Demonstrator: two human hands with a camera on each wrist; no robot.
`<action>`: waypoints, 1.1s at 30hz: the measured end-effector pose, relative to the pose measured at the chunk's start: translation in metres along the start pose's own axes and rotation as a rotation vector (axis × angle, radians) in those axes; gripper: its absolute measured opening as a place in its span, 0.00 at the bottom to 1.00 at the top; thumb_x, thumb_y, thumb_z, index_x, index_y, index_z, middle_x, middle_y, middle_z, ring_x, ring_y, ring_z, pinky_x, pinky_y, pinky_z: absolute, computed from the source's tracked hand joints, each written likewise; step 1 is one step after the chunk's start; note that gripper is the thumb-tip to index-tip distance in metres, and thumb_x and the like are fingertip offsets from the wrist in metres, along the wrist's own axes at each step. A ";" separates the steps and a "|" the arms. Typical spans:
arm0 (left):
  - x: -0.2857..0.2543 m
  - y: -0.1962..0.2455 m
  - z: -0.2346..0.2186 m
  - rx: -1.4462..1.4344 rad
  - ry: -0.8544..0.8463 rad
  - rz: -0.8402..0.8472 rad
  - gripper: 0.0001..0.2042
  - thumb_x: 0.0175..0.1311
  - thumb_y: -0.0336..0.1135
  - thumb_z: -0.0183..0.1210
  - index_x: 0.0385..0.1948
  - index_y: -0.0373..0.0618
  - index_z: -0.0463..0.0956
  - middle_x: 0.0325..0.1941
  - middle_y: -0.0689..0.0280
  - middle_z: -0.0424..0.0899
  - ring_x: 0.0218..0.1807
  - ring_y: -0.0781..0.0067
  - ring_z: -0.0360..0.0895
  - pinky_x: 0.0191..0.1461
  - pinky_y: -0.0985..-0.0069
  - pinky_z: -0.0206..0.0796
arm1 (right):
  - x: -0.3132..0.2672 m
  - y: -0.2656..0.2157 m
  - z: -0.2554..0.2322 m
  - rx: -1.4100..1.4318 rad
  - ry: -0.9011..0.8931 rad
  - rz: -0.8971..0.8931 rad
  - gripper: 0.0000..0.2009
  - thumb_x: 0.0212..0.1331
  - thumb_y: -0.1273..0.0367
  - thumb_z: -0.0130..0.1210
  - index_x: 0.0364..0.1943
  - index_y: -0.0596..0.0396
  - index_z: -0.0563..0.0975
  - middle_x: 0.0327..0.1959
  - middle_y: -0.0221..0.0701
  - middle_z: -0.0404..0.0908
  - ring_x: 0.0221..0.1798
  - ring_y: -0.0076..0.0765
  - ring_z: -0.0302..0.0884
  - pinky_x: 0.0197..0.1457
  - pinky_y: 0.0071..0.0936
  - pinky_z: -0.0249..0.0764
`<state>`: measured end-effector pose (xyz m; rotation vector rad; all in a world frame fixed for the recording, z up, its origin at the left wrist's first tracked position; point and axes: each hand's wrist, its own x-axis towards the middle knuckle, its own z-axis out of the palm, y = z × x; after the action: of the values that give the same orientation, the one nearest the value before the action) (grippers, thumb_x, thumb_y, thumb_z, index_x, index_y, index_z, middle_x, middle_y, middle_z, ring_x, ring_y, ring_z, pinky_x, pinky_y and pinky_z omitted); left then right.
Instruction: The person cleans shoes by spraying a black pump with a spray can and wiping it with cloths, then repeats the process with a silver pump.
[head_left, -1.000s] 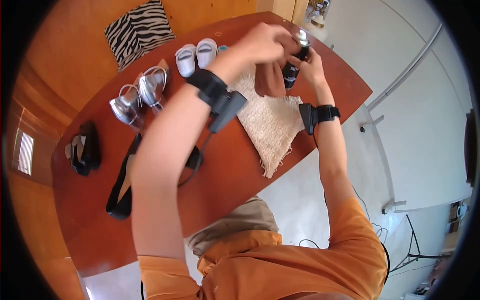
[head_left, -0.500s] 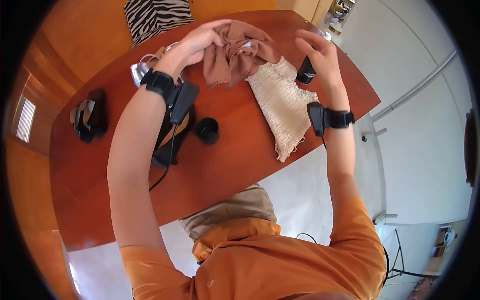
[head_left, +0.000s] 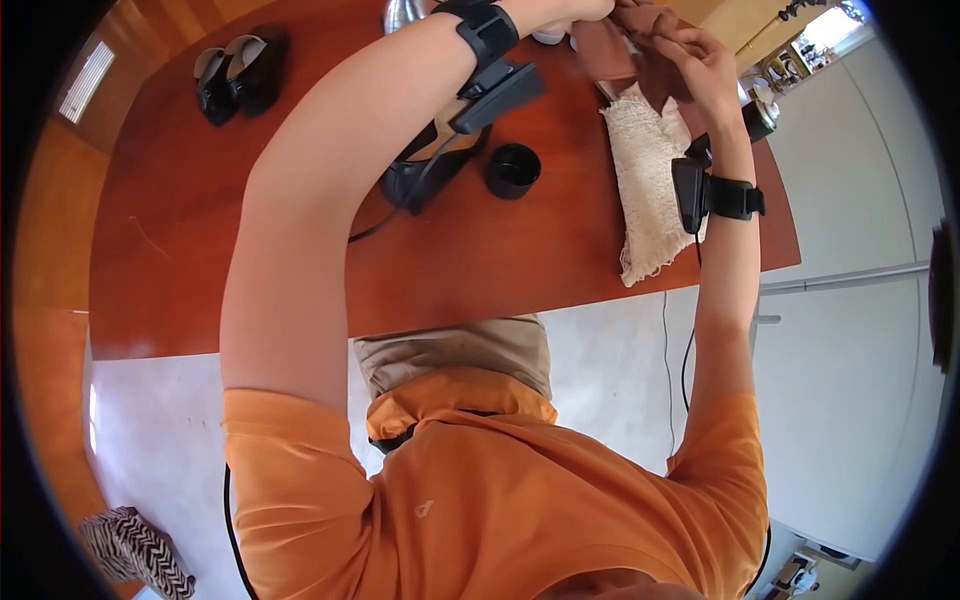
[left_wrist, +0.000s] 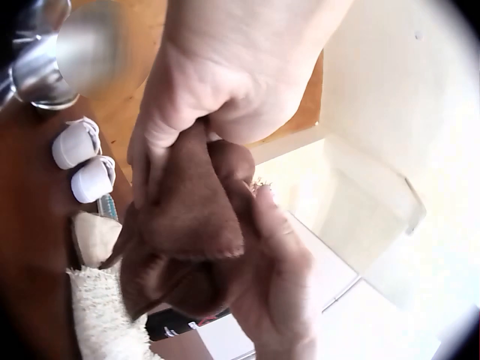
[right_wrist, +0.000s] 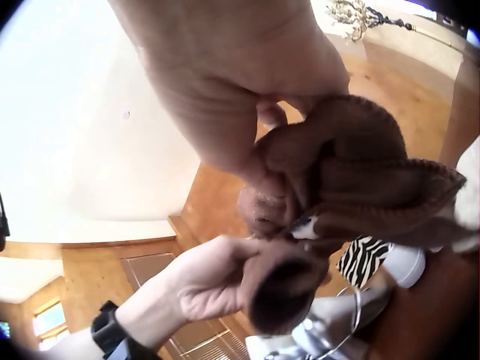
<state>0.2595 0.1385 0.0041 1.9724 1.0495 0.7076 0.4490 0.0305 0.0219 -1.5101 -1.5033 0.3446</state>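
Note:
Both hands hold a brown cloth [head_left: 606, 52] with stitched edges up at the table's far side. My left hand [left_wrist: 217, 90] grips one part of it, bunched into folds. The fingers and thumb of my right hand [head_left: 708, 72] pinch another part, near the left hand [right_wrist: 214, 277] in the right wrist view. Under the cloth, a fringed cream woven mat [head_left: 650, 175] lies on the table. Beside the right wrist is a black spray can [head_left: 762, 118], partly hidden by the forearm.
A black cap [head_left: 513, 171] sits on the red-brown table [head_left: 300, 250], by a black shoe [head_left: 432, 168] partly behind the left wrist strap. Another black pair [head_left: 240, 78] stands far left. Small white shoes [left_wrist: 77, 146] and silver shoes [left_wrist: 46, 67] are farther back.
My right hand has let go of the spray can and taken hold of the brown cloth. The left hand carried the cloth leftward, then back toward the right hand. The head view has shifted.

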 end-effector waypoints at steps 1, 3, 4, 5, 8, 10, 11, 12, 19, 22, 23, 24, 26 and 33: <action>0.045 -0.034 0.010 -0.358 -0.372 0.276 0.11 0.60 0.29 0.44 0.37 0.38 0.75 0.35 0.58 0.81 0.36 0.62 0.79 0.39 0.71 0.70 | 0.000 -0.007 0.005 -0.003 -0.050 -0.014 0.12 0.52 0.67 0.61 0.38 0.59 0.78 0.34 0.32 0.79 0.36 0.23 0.76 0.40 0.21 0.71; 0.044 0.009 0.020 -0.849 -0.419 0.057 0.14 0.64 0.36 0.39 0.37 0.40 0.73 0.36 0.57 0.80 0.38 0.58 0.78 0.41 0.66 0.71 | 0.006 -0.007 0.007 0.294 -0.108 0.057 0.12 0.54 0.67 0.60 0.40 0.58 0.77 0.33 0.30 0.79 0.36 0.23 0.76 0.40 0.19 0.71; 0.024 0.028 0.009 -0.846 -0.425 0.051 0.14 0.64 0.36 0.39 0.37 0.40 0.73 0.36 0.57 0.80 0.38 0.58 0.78 0.41 0.66 0.71 | 0.007 -0.007 0.008 0.593 -0.165 0.133 0.13 0.55 0.67 0.60 0.43 0.56 0.76 0.33 0.28 0.79 0.37 0.22 0.75 0.41 0.18 0.70; 0.013 0.038 0.003 -1.012 -0.409 -0.038 0.16 0.65 0.38 0.37 0.40 0.39 0.72 0.41 0.55 0.79 0.42 0.57 0.76 0.46 0.64 0.69 | -0.003 -0.024 0.011 0.663 -0.092 0.076 0.16 0.53 0.62 0.59 0.42 0.57 0.76 0.35 0.31 0.80 0.36 0.25 0.77 0.40 0.25 0.73; 0.006 0.047 -0.018 -1.142 -0.584 0.038 0.25 0.67 0.49 0.32 0.49 0.35 0.66 0.53 0.51 0.73 0.54 0.55 0.70 0.59 0.59 0.61 | -0.003 -0.041 0.016 0.580 -0.087 -0.030 0.37 0.52 0.76 0.59 0.67 0.54 0.52 0.58 0.38 0.67 0.59 0.35 0.64 0.60 0.26 0.64; -0.014 0.056 -0.026 -1.115 -0.648 0.107 0.29 0.67 0.53 0.30 0.52 0.34 0.65 0.57 0.51 0.71 0.56 0.54 0.68 0.61 0.60 0.59 | -0.001 -0.038 0.025 0.418 -0.009 -0.121 0.31 0.54 0.77 0.56 0.63 0.55 0.58 0.53 0.36 0.72 0.53 0.32 0.71 0.55 0.24 0.69; -0.013 0.055 -0.029 -1.124 -0.637 0.047 0.30 0.68 0.56 0.29 0.52 0.36 0.65 0.56 0.53 0.72 0.55 0.56 0.69 0.58 0.60 0.60 | -0.002 -0.037 0.025 0.492 -0.083 -0.072 0.28 0.53 0.78 0.56 0.60 0.56 0.62 0.50 0.34 0.74 0.50 0.31 0.73 0.54 0.23 0.71; -0.023 0.057 -0.034 -1.124 -0.642 0.045 0.30 0.68 0.56 0.29 0.52 0.36 0.65 0.56 0.53 0.72 0.55 0.56 0.69 0.58 0.60 0.60 | -0.002 -0.035 0.026 0.566 -0.157 -0.024 0.25 0.53 0.79 0.56 0.57 0.57 0.66 0.47 0.32 0.76 0.48 0.29 0.75 0.52 0.23 0.72; -0.135 0.082 -0.106 0.237 -0.374 0.280 0.19 0.70 0.46 0.41 0.46 0.37 0.69 0.30 0.68 0.75 0.38 0.80 0.70 0.39 0.79 0.64 | 0.014 0.035 0.042 -0.220 -0.068 -0.095 0.20 0.49 0.64 0.59 0.47 0.56 0.74 0.37 0.37 0.80 0.41 0.34 0.77 0.47 0.29 0.72; -0.190 0.066 -0.116 0.216 -0.255 0.212 0.18 0.65 0.38 0.53 0.51 0.34 0.69 0.45 0.62 0.78 0.46 0.78 0.73 0.50 0.79 0.65 | 0.009 0.081 0.071 -0.551 -0.333 -0.273 0.28 0.45 0.61 0.62 0.53 0.53 0.71 0.43 0.46 0.78 0.50 0.48 0.74 0.55 0.35 0.69; -0.213 0.065 -0.112 0.314 -0.147 0.164 0.17 0.63 0.34 0.54 0.51 0.35 0.70 0.45 0.61 0.78 0.45 0.75 0.74 0.51 0.77 0.65 | -0.005 0.067 0.074 -0.525 -0.504 -0.131 0.33 0.46 0.57 0.62 0.58 0.52 0.67 0.48 0.46 0.76 0.55 0.49 0.71 0.57 0.37 0.67; -0.231 0.056 -0.109 0.369 -0.081 0.344 0.16 0.61 0.31 0.56 0.50 0.35 0.71 0.46 0.58 0.78 0.47 0.69 0.75 0.54 0.75 0.64 | -0.013 0.067 0.076 -0.526 -0.506 -0.119 0.33 0.46 0.57 0.62 0.58 0.52 0.67 0.48 0.46 0.76 0.55 0.49 0.71 0.57 0.37 0.67; -0.260 0.038 -0.095 0.326 0.010 0.351 0.19 0.55 0.28 0.59 0.50 0.36 0.71 0.52 0.52 0.75 0.55 0.58 0.73 0.58 0.72 0.62 | -0.022 0.065 0.078 -0.578 -0.301 -0.239 0.31 0.48 0.60 0.63 0.58 0.52 0.68 0.47 0.44 0.75 0.52 0.45 0.72 0.55 0.33 0.67; -0.279 -0.032 -0.046 0.271 0.218 0.172 0.27 0.53 0.24 0.60 0.58 0.39 0.64 0.61 0.50 0.66 0.61 0.53 0.67 0.59 0.69 0.62 | -0.034 0.024 0.033 -0.516 -0.344 -0.208 0.20 0.53 0.64 0.59 0.51 0.55 0.73 0.38 0.32 0.79 0.33 0.29 0.74 0.38 0.26 0.72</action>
<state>0.0706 -0.0719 -0.0287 2.2775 1.1631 0.9314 0.4325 0.0182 -0.0272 -1.7240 -2.1223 0.0944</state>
